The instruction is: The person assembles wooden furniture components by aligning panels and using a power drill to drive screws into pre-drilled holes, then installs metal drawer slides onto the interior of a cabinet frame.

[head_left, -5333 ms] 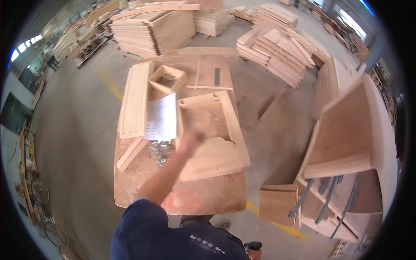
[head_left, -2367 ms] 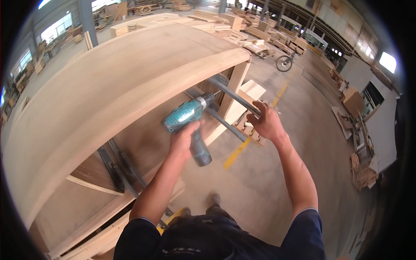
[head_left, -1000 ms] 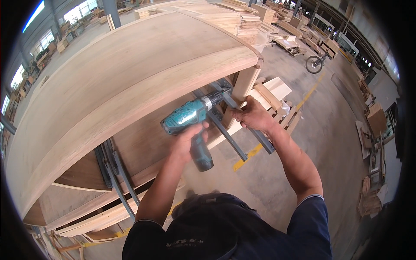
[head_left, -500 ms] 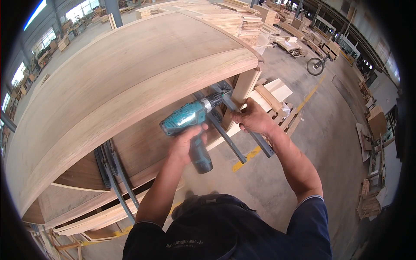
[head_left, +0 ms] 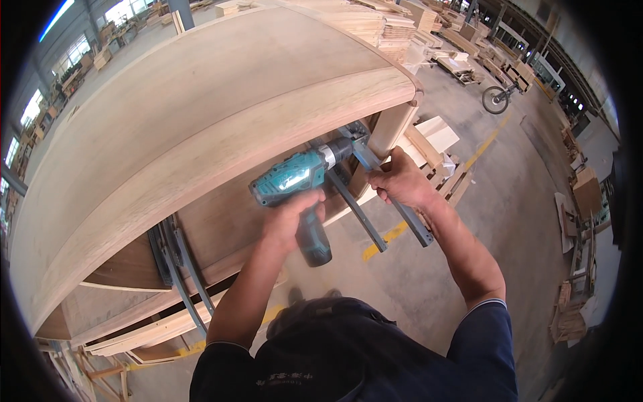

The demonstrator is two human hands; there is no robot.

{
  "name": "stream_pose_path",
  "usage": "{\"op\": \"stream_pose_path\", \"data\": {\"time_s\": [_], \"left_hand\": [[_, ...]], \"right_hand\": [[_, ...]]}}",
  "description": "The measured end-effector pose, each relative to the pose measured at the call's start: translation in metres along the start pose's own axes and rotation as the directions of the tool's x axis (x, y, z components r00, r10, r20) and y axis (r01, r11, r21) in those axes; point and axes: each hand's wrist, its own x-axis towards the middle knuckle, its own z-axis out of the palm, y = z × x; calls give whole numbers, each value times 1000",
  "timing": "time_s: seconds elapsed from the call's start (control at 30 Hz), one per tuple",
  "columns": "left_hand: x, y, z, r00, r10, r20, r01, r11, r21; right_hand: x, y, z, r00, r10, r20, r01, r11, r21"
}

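My left hand is wrapped around the handle of a teal and black cordless drill. Its chuck points away to the right, up against the inner end of a metal drawer slide under the cabinet top. That slide sticks out toward me, and my right hand grips it beside the cabinet's corner post. Another drawer slide juts out just left of it, beneath the drill. The drill's tip and whatever it meets are hidden by the chuck and the slide.
The curved wooden cabinet top overhangs both hands. More slides protrude from the left bay. Wood pieces on a pallet lie right of the cabinet. Stacked boards and a bicycle stand farther back.
The view has shifted, so the cabinet and both hands appear slightly farther right. My hands keep their grips, and the drill stays up against the slide's inner end.
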Motion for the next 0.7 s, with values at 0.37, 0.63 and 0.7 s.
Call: {"op": "stream_pose_path", "data": {"time_s": [0.37,0.63,0.7], "left_hand": [[-2,4,-1,999,-22,-28,23,999,46],[-7,6,-2,1000,3,-9,-2,997,71],[-12,8,-5,1000,9,-12,-8,997,79]], "right_hand": [[0,-1,-3,1000,-10,-17,10,1000,-14],[-5,8,-4,999,-18,-34,20,996,84],[-9,6,-7,999,26,-22,-23,992,121]]}}
